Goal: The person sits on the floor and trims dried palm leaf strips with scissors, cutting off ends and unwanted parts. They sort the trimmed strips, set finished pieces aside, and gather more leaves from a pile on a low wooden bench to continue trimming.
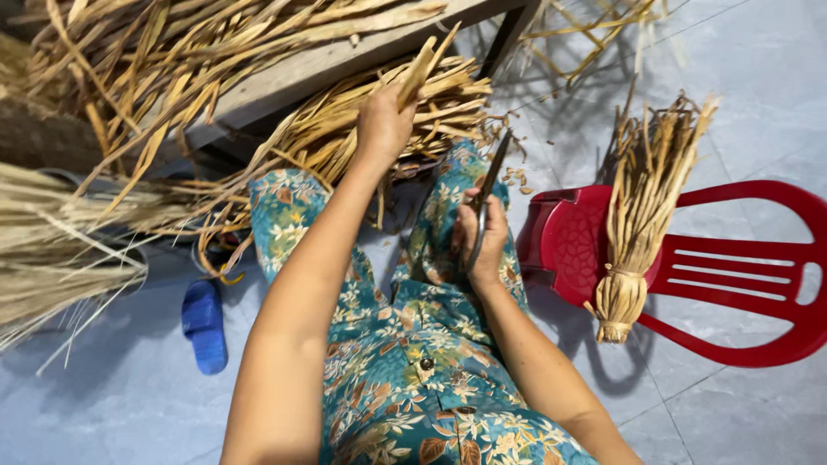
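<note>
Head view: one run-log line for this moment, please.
left hand: grips dried leaf strip | right hand: holds scissors | tied bundle: on red chair

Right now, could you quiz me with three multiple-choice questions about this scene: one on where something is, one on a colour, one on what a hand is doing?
1. Where does the tied bundle of dried stalks lie?
A. On the tipped-over chair
B. On the person's lap
C. Inside a basket

2. What colour is the slipper on the floor?
A. Green
B. Blue
C. White

3. What is the right hand doing?
A. Resting open on the floor
B. Holding a cup
C. Holding scissors

Answers:
1 A, the bundle rests across the red plastic chair lying on its side.
2 B, it is plain blue.
3 C, the fingers wrap the scissor handles, while the left hand grips a dried strip.
</note>
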Motion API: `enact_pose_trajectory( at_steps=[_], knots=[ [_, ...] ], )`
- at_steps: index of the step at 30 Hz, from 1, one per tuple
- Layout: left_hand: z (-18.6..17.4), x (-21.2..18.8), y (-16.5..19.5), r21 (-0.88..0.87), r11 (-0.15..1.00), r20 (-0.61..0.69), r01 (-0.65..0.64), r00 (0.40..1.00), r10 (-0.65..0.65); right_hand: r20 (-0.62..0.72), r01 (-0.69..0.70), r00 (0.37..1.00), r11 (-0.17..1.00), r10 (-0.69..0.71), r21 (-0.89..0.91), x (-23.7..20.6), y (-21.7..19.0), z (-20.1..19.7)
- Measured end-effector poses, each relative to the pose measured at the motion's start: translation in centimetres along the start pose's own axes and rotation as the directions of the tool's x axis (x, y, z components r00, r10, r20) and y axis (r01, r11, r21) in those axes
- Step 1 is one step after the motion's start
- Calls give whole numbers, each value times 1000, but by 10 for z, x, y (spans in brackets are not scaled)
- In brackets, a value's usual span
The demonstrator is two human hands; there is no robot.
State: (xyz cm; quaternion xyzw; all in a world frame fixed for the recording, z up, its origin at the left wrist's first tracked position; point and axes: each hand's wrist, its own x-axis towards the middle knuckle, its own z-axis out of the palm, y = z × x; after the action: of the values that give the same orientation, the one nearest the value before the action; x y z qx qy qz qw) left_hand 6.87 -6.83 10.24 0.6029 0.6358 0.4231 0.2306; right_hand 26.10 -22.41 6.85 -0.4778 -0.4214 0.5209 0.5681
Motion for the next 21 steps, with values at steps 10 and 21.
enact_pose_trajectory(
  at_steps=[10,21],
  knots=[
    [59,17,-44,449,885,58,-121,993,106,-42,-36,999,992,31,-124,1,4,2],
    [-2,-14,-23,-93,993,-58,76,995,-81,-23,-57,998,996,55,-62,10,5,1]
  ],
)
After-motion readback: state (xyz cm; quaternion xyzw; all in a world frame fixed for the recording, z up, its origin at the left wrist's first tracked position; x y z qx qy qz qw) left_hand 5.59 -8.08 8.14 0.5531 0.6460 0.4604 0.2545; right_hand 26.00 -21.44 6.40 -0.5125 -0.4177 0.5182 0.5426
